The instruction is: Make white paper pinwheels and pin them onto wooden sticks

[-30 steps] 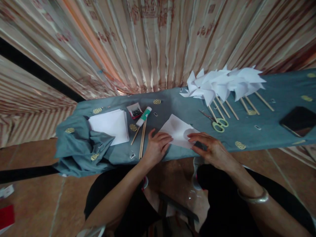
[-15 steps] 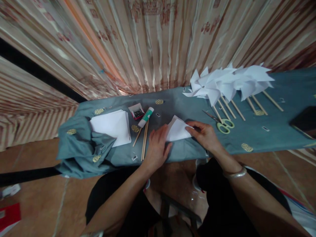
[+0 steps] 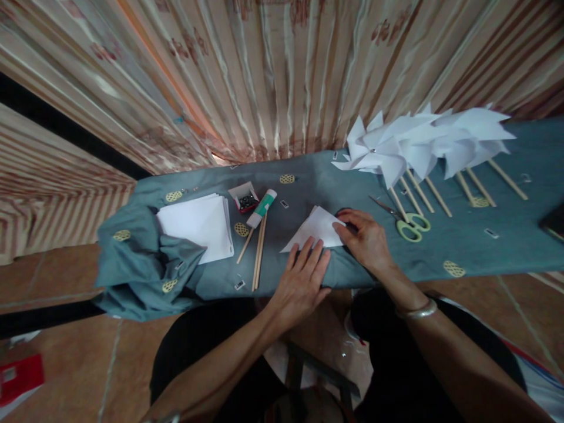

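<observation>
A white sheet of paper (image 3: 321, 225), folded into a triangle, lies near the front edge of the cloth-covered table. My left hand (image 3: 304, 279) rests flat on its lower edge with the fingers stretched out. At the triangle's right corner, my right hand (image 3: 363, 238) pinches the paper between thumb and fingers. Green-handled scissors (image 3: 412, 226) lie to the right of my right hand. Left of my left hand are several thin wooden sticks (image 3: 259, 252), with a green and white glue stick (image 3: 262, 208) touching their upper ends.
A stack of white paper (image 3: 198, 226) lies at the left, partly under bunched cloth (image 3: 145, 258). A small open box (image 3: 244, 198) holds dark bits. Several paper pinwheels (image 3: 423, 144) on sticks lie at the back right. A dark object (image 3: 554, 223) sits at the right edge.
My left hand has moved from the paper's left side to its lower edge, flattening with fingers spread. More of the folded triangle's left corner now shows. My right hand stays at the right corner.
</observation>
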Tool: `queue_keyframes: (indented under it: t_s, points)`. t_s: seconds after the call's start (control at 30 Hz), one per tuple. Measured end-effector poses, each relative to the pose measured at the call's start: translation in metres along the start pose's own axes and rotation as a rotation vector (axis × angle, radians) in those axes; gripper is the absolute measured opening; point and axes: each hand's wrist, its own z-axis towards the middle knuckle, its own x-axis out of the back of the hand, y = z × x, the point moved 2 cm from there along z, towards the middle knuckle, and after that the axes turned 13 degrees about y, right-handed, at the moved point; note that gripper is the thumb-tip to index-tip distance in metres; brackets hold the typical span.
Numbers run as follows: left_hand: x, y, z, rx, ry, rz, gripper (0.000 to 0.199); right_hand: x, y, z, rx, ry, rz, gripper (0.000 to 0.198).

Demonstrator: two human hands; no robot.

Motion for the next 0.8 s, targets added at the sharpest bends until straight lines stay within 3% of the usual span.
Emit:
queue_keyframes:
  t_s: [0.8]
  points:
    - [0.0010,0.0029,-0.0005,0.014,-0.031,0.074,0.076,-0.0037,-0.0050,0.0008,0.115,-0.026,-0.120,0.024]
